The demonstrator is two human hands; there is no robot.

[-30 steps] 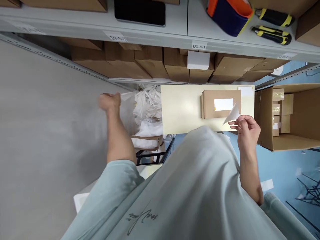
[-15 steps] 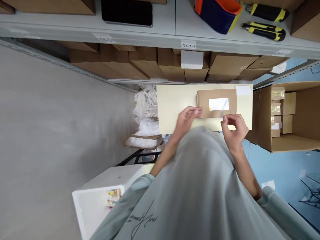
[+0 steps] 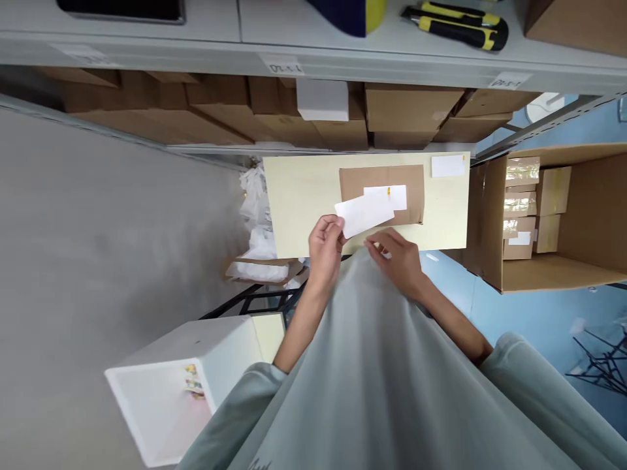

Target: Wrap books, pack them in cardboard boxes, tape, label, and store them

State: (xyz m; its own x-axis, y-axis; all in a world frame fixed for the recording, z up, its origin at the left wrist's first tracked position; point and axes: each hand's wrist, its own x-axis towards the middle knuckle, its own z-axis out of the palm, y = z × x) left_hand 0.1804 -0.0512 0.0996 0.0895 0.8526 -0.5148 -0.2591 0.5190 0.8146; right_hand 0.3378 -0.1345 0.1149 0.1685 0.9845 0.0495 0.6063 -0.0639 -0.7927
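My left hand (image 3: 326,251) is closed, with thumb and fingers pinching the left end of a white paper slip (image 3: 365,214). The slip hangs over a flat cardboard box (image 3: 355,177) and overlaps part of a white label (image 3: 399,198) on its top. Beside the box's near edge is my right hand (image 3: 399,261), thumb and forefinger drawn together in a pinch. Whatever it may hold is too small to make out. Under the box is a pale yellow tabletop (image 3: 298,202).
Another white paper (image 3: 447,166) lies at the table's far right corner. An open carton (image 3: 539,279) with small boxes stands at right. Ahead is a shelf (image 3: 206,55) with cartons and utility knives (image 3: 460,26). A white bin (image 3: 161,411) is at lower left.
The white slip is now in my left hand, which has closed. My right hand has moved left, nearer the left one. The view has shifted, so shelf and table appear further left.
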